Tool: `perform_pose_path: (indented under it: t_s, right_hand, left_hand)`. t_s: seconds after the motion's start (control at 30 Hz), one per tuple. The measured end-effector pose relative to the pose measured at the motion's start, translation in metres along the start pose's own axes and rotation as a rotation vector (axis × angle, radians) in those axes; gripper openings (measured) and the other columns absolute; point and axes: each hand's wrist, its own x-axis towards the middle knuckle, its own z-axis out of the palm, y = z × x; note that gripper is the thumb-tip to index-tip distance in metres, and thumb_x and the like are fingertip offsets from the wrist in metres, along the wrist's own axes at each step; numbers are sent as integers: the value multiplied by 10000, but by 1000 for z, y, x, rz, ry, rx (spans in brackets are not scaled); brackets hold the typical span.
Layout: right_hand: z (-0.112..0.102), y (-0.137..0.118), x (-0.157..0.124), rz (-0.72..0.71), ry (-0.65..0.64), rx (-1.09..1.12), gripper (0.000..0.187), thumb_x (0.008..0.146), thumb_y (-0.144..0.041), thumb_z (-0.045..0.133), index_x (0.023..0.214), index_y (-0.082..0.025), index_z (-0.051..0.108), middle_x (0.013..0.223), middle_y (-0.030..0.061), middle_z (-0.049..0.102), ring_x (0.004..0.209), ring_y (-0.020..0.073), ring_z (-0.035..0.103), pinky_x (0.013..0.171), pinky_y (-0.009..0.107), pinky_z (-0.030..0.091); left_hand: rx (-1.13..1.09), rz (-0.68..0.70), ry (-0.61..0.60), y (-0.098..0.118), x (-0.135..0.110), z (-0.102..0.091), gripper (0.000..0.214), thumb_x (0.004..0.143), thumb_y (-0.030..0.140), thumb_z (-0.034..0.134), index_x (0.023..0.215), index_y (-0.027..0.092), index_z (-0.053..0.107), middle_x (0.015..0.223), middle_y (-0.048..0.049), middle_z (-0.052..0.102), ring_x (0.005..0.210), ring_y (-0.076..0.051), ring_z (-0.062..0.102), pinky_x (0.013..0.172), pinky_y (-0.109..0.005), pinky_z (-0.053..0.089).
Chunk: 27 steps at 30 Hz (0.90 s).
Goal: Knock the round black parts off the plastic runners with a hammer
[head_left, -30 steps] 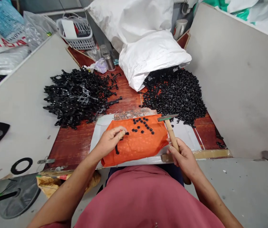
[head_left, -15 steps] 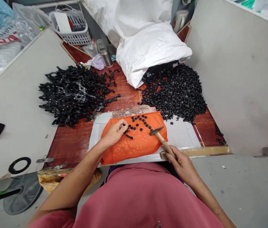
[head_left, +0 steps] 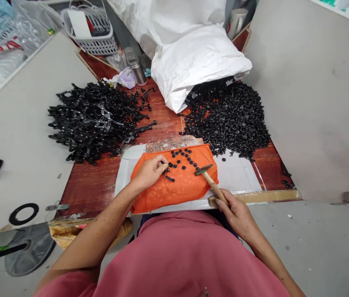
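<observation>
My left hand [head_left: 152, 170] is over the left part of an orange cloth pad [head_left: 174, 190], fingertips pinched on a slim black plastic strip [head_left: 168, 177] whose rounded end sticks out below them. Part of the strip is hidden by the fingers. Several small round black caps [head_left: 183, 168] lie scattered on the pad, right of those fingers. My right hand [head_left: 236, 212], at the pad's lower right, is wrapped round the wooden handle of a hammer [head_left: 212, 183]. The hammer's head is at the pad's right side, close to the nearest caps.
A heap of black strips [head_left: 92, 121] lies at the left on the red-brown table [head_left: 94, 185]. At the right, a heap of small black caps [head_left: 230, 119] spills from a white sack [head_left: 199, 62]. A steel bottle [head_left: 137, 71] and a grey basket [head_left: 98, 43] stand behind; grey panels [head_left: 313, 103] flank the table.
The pinched strip has shifted very slightly to the right and down with my left fingertips. The hammer and my right hand stay almost where they were; the view has tilted a little.
</observation>
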Motion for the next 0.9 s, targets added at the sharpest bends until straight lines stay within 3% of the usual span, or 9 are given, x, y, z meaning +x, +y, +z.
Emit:
perform_pose_path:
  t_s: [0.4,0.67,0.8,0.9]
  right_hand:
    - [0,-1,0,31,-15,11,307,1035,-422,456,1243,-264,618,978,21,737,866,219,662,794,329,472]
    - [2,4,-1,9,6,-4,300,1038,-409,450,1229,-256,623,979,21,741,869,214,669,779,316,485]
    - [0,-2,0,-24,15,-85,380,1052,-416,418,1330,-241,609,954,39,753,845,226,689,770,331,511]
    - [-1,-16,5,-72,38,-184,465,1058,-362,399,1496,-261,516,1129,71,771,968,246,727,833,355,534]
  left_hand:
    - [-101,-52,-6,7,-4,1,204,898,408,536,867,209,571,623,61,453,519,-92,373,497,-216,268]
    - [-38,-14,-12,1,-3,3,180,897,377,552,859,205,592,633,43,534,539,-106,429,532,-227,298]
    - [2,-9,-2,1,-3,3,158,894,345,551,864,198,601,705,17,615,613,-124,518,601,-234,374]
    - [48,-5,-16,1,-2,0,159,904,328,527,916,199,619,707,16,618,616,-132,520,604,-237,378]
